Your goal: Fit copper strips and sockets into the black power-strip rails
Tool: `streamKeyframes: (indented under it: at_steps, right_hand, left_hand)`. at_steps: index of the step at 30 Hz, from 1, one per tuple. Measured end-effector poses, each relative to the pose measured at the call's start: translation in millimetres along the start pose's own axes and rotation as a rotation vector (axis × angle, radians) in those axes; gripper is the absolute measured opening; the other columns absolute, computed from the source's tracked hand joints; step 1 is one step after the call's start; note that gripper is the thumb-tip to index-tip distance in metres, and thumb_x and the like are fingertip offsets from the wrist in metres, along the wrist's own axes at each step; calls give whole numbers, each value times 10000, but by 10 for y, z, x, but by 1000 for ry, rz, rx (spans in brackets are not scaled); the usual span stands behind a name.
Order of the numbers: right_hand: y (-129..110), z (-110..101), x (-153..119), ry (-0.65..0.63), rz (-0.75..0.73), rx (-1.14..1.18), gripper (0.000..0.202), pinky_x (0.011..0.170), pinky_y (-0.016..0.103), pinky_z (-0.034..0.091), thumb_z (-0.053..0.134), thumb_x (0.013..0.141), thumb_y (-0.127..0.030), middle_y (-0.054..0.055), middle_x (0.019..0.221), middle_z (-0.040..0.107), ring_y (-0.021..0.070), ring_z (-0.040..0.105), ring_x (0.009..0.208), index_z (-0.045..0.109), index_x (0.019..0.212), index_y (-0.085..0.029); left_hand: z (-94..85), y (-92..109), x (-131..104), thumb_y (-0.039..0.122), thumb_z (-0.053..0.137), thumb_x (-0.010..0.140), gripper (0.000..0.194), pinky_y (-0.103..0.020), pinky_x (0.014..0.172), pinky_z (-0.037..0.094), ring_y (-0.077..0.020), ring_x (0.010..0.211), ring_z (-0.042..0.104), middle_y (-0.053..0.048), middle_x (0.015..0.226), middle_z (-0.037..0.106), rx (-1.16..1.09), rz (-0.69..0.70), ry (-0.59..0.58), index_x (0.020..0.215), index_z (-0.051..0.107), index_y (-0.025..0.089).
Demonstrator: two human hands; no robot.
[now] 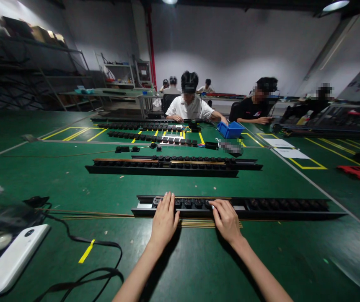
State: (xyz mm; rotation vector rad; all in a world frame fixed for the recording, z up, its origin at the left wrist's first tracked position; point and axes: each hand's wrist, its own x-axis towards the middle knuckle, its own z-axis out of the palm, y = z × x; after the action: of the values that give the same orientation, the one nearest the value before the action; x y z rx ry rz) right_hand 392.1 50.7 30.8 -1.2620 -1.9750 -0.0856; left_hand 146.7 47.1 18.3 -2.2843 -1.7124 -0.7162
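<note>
A long black channel rail lies across the green table in front of me, with a row of black blocks seated inside it. My left hand rests over the left part of the rail, fingers stretched out and flat across the blocks. Farther right, my right hand has its fingers bent and closed at the end block of that row; the fingertips partly hide it. Another run of black blocks fills the rail's right end. Thin brass-coloured rods lie along the near side, partly under my hands.
A second black rail with blocks and rods lies beyond. Past it are block strips and a blue bin, into which a person opposite reaches. At left are a white phone-like device and a black strap.
</note>
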Motion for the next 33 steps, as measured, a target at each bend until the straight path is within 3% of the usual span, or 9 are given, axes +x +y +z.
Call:
streamKeyframes:
  at_steps: [7,15,20,24,29,31,33]
  right_hand:
    - [-187,53,-276,-59,-25,33,300,804,344,480,389,891,-120,70,946,618,187,580,906,604,1082,-206]
    - [-266,158,-252,-59,-37,57,334,852,360,474,375,887,-111,81,999,618,191,575,960,575,1138,-204]
    - [-243,222,-118,2,19,-139,481,1030,464,337,393,906,-193,127,1283,535,232,471,1206,361,1386,-183]
    - [-214,276,-82,-16,58,-279,516,1074,528,227,387,927,-278,135,1349,501,256,443,1254,300,1427,-186]
    - [-158,364,-150,-16,34,-321,528,1091,519,175,363,935,-284,128,1377,479,247,427,1272,264,1445,-191]
    - [-143,398,-174,-8,33,-330,539,1094,518,164,367,933,-286,127,1381,475,245,416,1282,253,1449,-184]
    - [-138,425,-187,0,40,-337,545,1095,515,162,371,930,-289,128,1384,471,246,406,1291,250,1450,-177]
  left_hand:
    - [24,19,-4,287,409,915,583,-466,1076,367,-266,1372,282,-164,1473,340,-5,-5,11,1446,232,121]
    - [26,18,-10,295,415,917,586,-465,1074,366,-261,1372,285,-167,1474,336,8,-3,6,1444,234,113]
    - [11,14,-1,295,408,917,580,-468,1067,372,-261,1363,306,-161,1470,343,5,-3,-1,1446,237,129]
    - [10,11,-6,307,399,919,566,-468,1065,371,-263,1359,316,-159,1465,355,10,-3,-7,1437,263,127]
    - [-22,0,71,324,386,927,462,-486,1045,388,-267,1303,411,-160,1388,469,-9,-21,24,1349,425,140]
    - [-65,22,198,341,387,929,390,-509,1034,389,-281,1262,459,-173,1324,529,-9,-46,39,1219,552,139]
    - [-111,75,394,358,377,932,365,-532,1057,343,-295,1260,454,-181,1313,532,-1,-74,-19,1059,638,137]
